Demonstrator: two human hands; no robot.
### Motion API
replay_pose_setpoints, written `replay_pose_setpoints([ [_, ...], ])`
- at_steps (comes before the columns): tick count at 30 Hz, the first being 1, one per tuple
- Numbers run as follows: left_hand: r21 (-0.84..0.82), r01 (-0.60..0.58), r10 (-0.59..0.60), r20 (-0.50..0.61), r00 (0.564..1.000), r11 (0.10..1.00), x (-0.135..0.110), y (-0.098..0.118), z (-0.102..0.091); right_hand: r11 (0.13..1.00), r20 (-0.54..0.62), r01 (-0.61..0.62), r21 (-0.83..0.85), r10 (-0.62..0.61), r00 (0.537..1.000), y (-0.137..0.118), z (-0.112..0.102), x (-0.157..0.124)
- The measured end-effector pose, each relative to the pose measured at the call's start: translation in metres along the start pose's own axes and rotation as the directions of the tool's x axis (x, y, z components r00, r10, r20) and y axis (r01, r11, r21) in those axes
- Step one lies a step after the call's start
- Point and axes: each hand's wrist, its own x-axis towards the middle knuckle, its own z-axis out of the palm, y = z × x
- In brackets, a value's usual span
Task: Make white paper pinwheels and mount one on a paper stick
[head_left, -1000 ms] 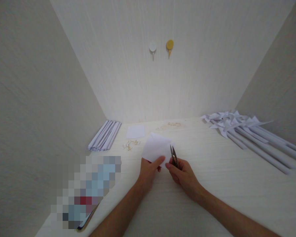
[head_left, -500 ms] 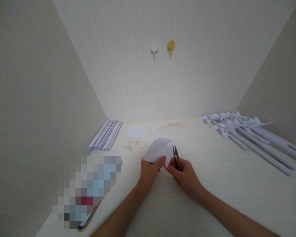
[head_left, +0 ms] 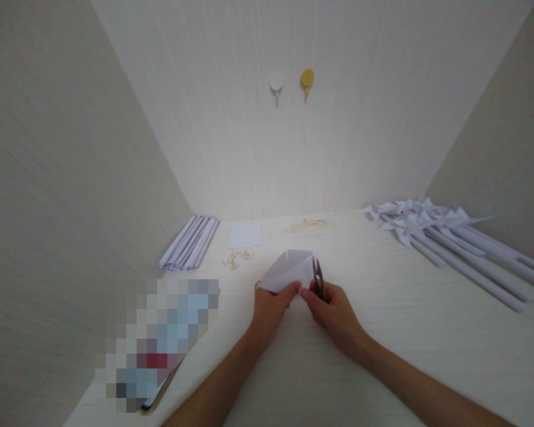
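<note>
A white paper sheet (head_left: 287, 270) with a small slit at its top edge is held above the table by my left hand (head_left: 271, 305), thumb lying on its face and the other fingers hidden behind. My right hand (head_left: 331, 305) is closed around small dark thread snips (head_left: 318, 279), their two pointed blades slightly apart and directed upward beside the sheet's right edge. The right thumb and a fingertip also press on the sheet's lower right corner, close to my left thumb.
Rolled paper tubes (head_left: 190, 243) lie at the left, near a flat paper square (head_left: 245, 236) and a scatter of small pale pieces (head_left: 235, 260). Paper pinwheels on sticks (head_left: 445, 231) are piled at the right. A pixelated object (head_left: 169, 344) lies front left. Two hooks (head_left: 307, 78) hang on the wall.
My right thumb has moved up onto the sheet's lower right corner, which now lies under it. The snips have shifted slightly; both hands keep their hold.
</note>
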Motion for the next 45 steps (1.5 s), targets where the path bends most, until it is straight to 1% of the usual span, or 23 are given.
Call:
replay_pose_setpoints([
  [5,0.019,-0.007,0.007,0.001,1.000,1.000,-0.001,0.001,0.000,0.999,0.010,-0.024,0.029,0.024,1.000,0.001,-0.001,0.000],
  [11,0.012,-0.023,0.023,0.024,0.999,1.000,0.000,-0.002,0.000,0.998,0.025,0.032,-0.059,-0.031,0.999,0.004,-0.001,0.001],
  [15,-0.063,-0.038,0.041,0.055,0.998,0.997,0.002,-0.008,0.000,0.991,0.023,0.052,-0.123,-0.049,0.999,0.004,-0.001,0.002],
  [18,-0.140,-0.035,0.044,0.057,0.997,0.990,0.003,-0.012,0.003,0.986,0.029,0.063,-0.157,-0.059,0.998,0.004,-0.001,0.002],
  [22,-0.234,0.003,0.003,0.025,1.000,0.972,0.000,-0.011,0.008,0.984,0.007,0.080,-0.162,-0.080,0.997,0.005,-0.001,0.002],
  [25,-0.264,0.038,-0.039,0.001,0.999,0.964,-0.003,-0.009,0.012,0.982,-0.003,0.100,-0.161,-0.101,0.995,0.005,-0.001,0.003],
  [28,-0.262,0.038,-0.042,-0.012,0.999,0.964,-0.003,-0.009,0.012,0.973,-0.010,0.117,-0.198,-0.122,0.992,0.002,0.000,0.003],
  [32,-0.245,0.002,0.000,0.011,1.000,0.969,-0.002,-0.011,0.010,0.967,-0.008,0.125,-0.222,-0.130,0.991,-0.002,0.000,0.001],
  [39,-0.182,-0.015,0.020,0.022,1.000,0.983,0.000,-0.013,0.009,0.976,0.001,0.127,-0.177,-0.128,0.992,-0.001,-0.001,0.002],
  [45,-0.164,-0.013,0.021,0.048,0.999,0.986,0.000,-0.015,0.008,0.990,-0.039,0.068,-0.123,-0.074,0.997,0.000,0.000,0.002],
])
